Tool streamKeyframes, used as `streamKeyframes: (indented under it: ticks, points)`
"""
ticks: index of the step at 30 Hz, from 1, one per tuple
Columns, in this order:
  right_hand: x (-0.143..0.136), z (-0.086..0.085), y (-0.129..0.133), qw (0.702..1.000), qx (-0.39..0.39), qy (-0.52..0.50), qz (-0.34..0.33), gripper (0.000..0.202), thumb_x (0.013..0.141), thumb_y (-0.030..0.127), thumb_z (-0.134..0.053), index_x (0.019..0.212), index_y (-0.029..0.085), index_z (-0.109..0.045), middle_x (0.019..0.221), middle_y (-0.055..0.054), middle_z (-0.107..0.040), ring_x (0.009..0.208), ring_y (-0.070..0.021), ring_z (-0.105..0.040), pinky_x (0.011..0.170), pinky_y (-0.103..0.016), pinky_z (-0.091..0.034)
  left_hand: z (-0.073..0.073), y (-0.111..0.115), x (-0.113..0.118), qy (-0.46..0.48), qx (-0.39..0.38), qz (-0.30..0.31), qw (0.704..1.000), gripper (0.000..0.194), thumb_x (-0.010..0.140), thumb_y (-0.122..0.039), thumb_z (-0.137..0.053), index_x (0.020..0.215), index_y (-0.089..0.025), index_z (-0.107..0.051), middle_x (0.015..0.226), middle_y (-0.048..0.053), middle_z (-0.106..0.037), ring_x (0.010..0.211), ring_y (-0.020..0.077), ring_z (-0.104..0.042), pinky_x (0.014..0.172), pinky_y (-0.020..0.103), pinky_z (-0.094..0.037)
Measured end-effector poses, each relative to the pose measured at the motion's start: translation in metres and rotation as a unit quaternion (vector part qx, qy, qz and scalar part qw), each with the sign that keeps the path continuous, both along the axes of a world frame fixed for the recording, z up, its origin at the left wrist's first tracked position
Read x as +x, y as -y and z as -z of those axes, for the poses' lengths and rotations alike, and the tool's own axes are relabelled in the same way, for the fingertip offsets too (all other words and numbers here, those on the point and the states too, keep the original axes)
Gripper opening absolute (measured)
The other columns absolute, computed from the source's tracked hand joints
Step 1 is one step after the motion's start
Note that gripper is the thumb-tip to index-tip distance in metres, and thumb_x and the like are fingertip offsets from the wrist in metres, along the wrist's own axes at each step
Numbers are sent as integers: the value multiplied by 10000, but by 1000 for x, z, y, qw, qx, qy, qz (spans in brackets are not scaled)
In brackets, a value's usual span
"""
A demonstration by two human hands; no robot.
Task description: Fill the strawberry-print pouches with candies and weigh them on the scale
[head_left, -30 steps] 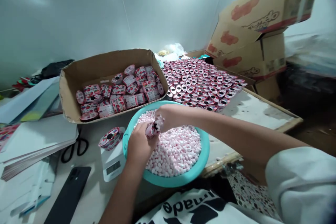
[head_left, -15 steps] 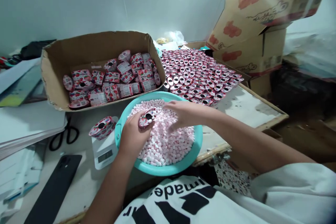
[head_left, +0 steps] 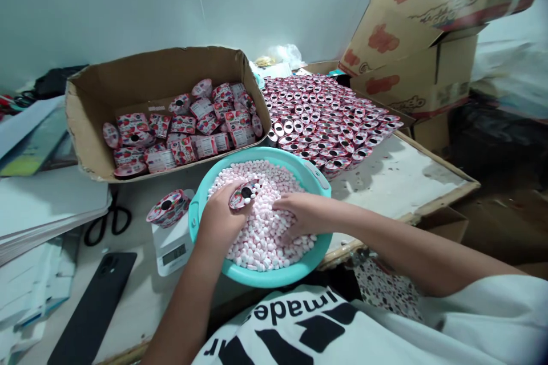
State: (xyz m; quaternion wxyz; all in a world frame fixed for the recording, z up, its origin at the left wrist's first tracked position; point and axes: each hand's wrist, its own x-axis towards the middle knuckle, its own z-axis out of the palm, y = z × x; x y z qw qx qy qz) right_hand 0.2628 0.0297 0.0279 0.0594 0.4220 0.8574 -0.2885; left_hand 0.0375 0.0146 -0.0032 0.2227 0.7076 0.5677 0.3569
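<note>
My left hand [head_left: 222,219] is closed around a small oval candy box [head_left: 243,195], printed red and pink, with a dark hole in its top. A few candies lie at that hole. Under both hands is a turquoise basin [head_left: 274,279] filled with small pale pink and white candies [head_left: 261,239]. My right hand [head_left: 302,217] rests among the candies on the right side of the basin, its thumb and fingers apart; the fingertips are partly sunk in the candies. Left of the basin, another oval candy box [head_left: 168,208] stands on a white digital scale [head_left: 169,251].
A cardboard box [head_left: 89,120] behind holds several filled-looking candy boxes. Many upright ones with dark holes [head_left: 317,114] crowd the table at back right. Scissors [head_left: 109,221], a phone [head_left: 94,308] and papers [head_left: 47,199] lie at left. Large cartons [head_left: 411,40] are stacked at right.
My right hand has come down into the candies, moving slightly right and toward me. My left hand still holds the candy box in nearly the same place.
</note>
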Motion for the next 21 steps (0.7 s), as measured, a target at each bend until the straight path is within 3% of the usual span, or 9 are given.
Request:
streamKeyframes:
  ticks: [3, 6, 12, 17, 21]
  points:
    - [-1, 2, -9, 999, -22, -27, 24, 386, 704, 303, -766, 1059, 164, -709, 968, -73, -731, 838, -224, -644, 665, -268, -414, -2, 0, 0, -9, -10, 17, 1000, 393, 777, -210, -706, 1169, -231, -687, 1174, 51, -714, 1113, 252, -650, 1001, 377, -492]
    - [-5, -8, -19, 998, -17, -48, 45, 376, 695, 226, -733, 1068, 181, -727, 931, -38, -737, 786, -187, -636, 634, -251, -396, -4, 0, 1, -7, -21, 18, 1000, 392, 780, -218, -706, 1171, -232, -692, 1158, 51, -721, 1091, 253, -657, 981, 376, -496]
    - [-25, -45, -32, 990, 62, -104, 72, 308, 721, 304, -751, 1002, 182, -722, 927, -32, -720, 769, -156, -603, 645, -254, -389, -13, 1, 4, -2, -24, 36, 999, 361, 785, -198, -668, 1142, -233, -710, 1128, 37, -733, 1072, 245, -658, 929, 333, -496]
    - [-49, -47, -30, 989, 99, -98, 60, 362, 700, 333, -771, 1018, 182, -685, 947, -37, -694, 803, -167, -585, 649, -261, -376, -18, 2, 3, -3, -46, 43, 998, 308, 801, -257, -660, 1101, -221, -718, 1037, 30, -746, 974, 247, -675, 857, 322, -513]
    - [-44, -48, -22, 985, 117, -107, 73, 462, 723, 342, -768, 1150, 212, -650, 1047, -46, -676, 883, -188, -592, 701, -271, -403, -14, 2, 3, -4, -53, 15, 998, 338, 777, -219, -659, 1110, -227, -718, 1072, 36, -744, 992, 248, -679, 871, 329, -525]
